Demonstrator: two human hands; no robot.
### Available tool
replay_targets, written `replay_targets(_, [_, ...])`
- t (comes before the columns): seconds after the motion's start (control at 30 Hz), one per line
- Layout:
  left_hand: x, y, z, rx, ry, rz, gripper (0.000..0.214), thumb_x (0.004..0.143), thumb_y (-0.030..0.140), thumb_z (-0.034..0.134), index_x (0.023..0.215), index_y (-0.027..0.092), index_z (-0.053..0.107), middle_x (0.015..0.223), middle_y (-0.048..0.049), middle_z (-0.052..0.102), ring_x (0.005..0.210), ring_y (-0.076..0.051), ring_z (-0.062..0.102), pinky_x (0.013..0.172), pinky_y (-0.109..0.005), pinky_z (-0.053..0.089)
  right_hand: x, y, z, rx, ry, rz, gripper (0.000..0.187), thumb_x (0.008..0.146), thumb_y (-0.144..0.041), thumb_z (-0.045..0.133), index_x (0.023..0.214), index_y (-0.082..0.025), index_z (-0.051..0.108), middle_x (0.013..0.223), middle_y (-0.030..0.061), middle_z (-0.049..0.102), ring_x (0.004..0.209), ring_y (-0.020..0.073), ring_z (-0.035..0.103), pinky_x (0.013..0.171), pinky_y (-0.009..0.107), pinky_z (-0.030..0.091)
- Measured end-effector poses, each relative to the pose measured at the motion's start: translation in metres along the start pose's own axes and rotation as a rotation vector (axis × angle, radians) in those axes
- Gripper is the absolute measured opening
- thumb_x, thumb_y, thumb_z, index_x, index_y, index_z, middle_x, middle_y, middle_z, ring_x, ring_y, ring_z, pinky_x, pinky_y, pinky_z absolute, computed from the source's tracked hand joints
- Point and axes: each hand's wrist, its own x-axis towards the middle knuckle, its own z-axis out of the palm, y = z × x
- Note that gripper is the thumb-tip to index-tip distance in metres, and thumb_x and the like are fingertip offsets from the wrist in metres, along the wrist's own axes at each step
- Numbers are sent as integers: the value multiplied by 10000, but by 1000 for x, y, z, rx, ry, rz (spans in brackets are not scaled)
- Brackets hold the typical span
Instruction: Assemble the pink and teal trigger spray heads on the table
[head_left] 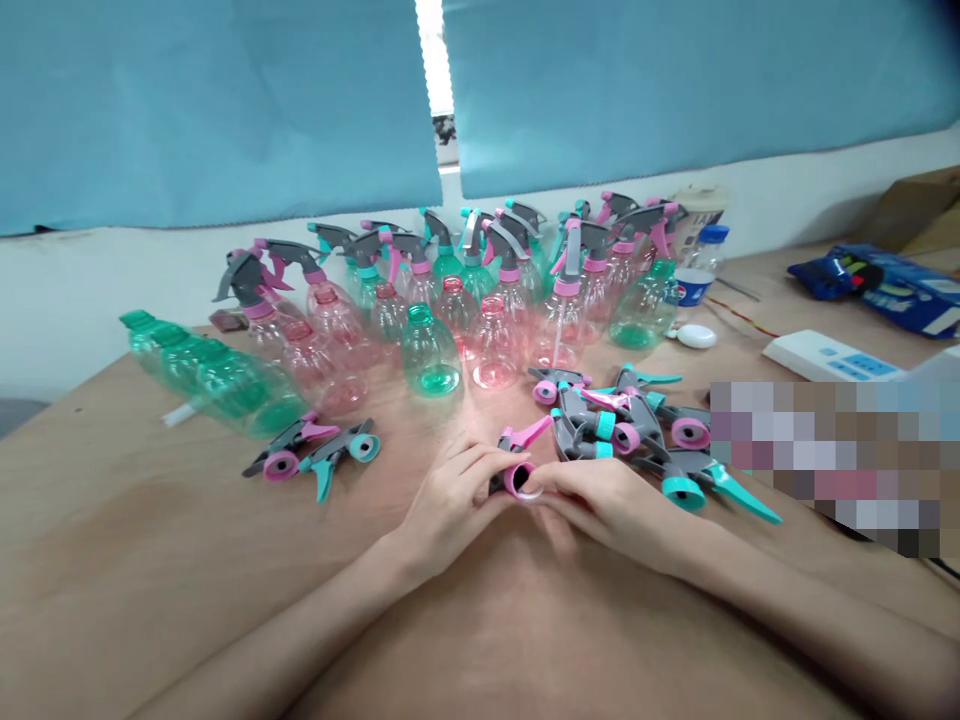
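Low over the table's middle, my left hand (454, 490) is closed around a grey and pink spray trigger head (517, 470), its pink collar facing me. My right hand (615, 510) pinches that collar from the other side, the thumb at its opening. A small whitish rim shows under the thumb, too small to name. Beside my right hand lies a pile of loose trigger heads (600, 420) in grey, pink and teal. Left of my hands are two more, a pink-collared one (281, 464) and a teal-collared one (365, 447).
Behind stand open bottles, such as a green bottle (427, 350) and a pink bottle (493, 345), and several with trigger heads fitted. Green bottles (217, 375) lie at left. At right are a white power strip (832, 358), a blue packet (892, 285) and a blue cup (691, 287).
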Motion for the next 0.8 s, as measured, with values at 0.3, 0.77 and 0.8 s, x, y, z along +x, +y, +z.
replay_targets(0.3, [0,-2,-1,-18,55,-31,291,769,173,713,1035,172,595,897,-21,679,789,-156,547,740,-286,466,2,-6,-8,-71,294,-151,168,918,-174,502,969,-146,660,749,33,686,643,107,606,586,197,469])
replay_targets(0.77, [3,6,-2,-30,110,50,284,730,260,755,961,155,627,805,-34,680,714,-160,551,681,-290,466,4,-8,3,-28,406,-174,66,843,-158,612,813,-150,671,609,20,600,619,146,531,538,263,454])
replay_targets(0.8, [3,6,-2,-32,113,54,274,738,263,749,960,158,626,811,-32,683,712,-158,551,683,-290,465,4,-8,4,-16,392,-162,66,844,-177,618,825,-156,677,626,22,610,625,145,533,548,266,459])
